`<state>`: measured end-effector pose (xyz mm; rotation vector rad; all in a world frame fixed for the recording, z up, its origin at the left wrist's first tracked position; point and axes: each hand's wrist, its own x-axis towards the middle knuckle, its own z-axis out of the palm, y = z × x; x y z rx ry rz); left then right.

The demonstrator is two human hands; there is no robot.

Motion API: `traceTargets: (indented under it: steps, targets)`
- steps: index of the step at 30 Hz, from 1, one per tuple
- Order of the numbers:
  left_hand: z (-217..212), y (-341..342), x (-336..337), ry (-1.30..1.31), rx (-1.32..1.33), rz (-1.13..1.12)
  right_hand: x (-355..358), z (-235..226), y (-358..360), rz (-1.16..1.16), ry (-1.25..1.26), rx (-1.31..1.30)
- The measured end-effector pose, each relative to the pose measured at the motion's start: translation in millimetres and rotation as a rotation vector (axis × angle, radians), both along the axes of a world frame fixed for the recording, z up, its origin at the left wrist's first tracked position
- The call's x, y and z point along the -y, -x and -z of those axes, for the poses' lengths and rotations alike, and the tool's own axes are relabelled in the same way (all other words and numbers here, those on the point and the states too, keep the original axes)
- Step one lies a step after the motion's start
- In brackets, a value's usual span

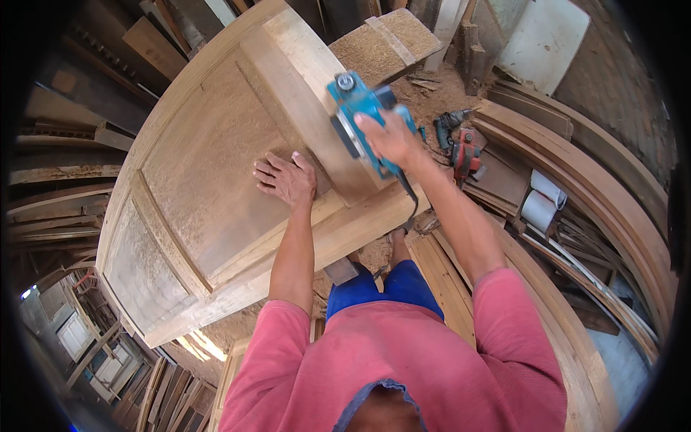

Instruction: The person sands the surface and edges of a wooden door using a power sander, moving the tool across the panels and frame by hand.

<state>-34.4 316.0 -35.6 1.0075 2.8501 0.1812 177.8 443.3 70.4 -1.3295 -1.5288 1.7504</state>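
Note:
In front of me lies a large panelled wooden door (216, 144), its recessed panels dusted with shavings. My right hand (392, 138) is wrapped round the handle of a teal electric planer (353, 108), held at the door's right-hand frame piece. I cannot tell whether its sole touches the wood. A dark cord (412, 194) hangs from the planer's rear. My left hand (288, 180) rests flat on the middle panel with its fingers spread, holding nothing.
To the right, a teal drill (450, 124) and a red power tool (468, 155) lie among boards. Curved wooden boards (576, 173) are stacked beyond them. A shavings-covered board (385, 47) stands past the door's far end. Timber stacks (65, 173) line the left.

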Motion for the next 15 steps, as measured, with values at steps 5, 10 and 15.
traceTargets:
  steps: [5,10,15]
  targets:
    - [-2.1,-2.2,2.3,0.03,-0.005,0.004,151.8,-26.1,-88.8,-0.027,-0.001,0.108]
    - [2.8,-3.8,3.3,0.046,-0.032,0.029,183.4,-31.4,-103.0,-0.032,0.044,0.206]
    - [10.5,0.2,7.8,-0.025,-0.076,0.041,106.5,-14.1,-43.0,0.004,-0.123,0.135]
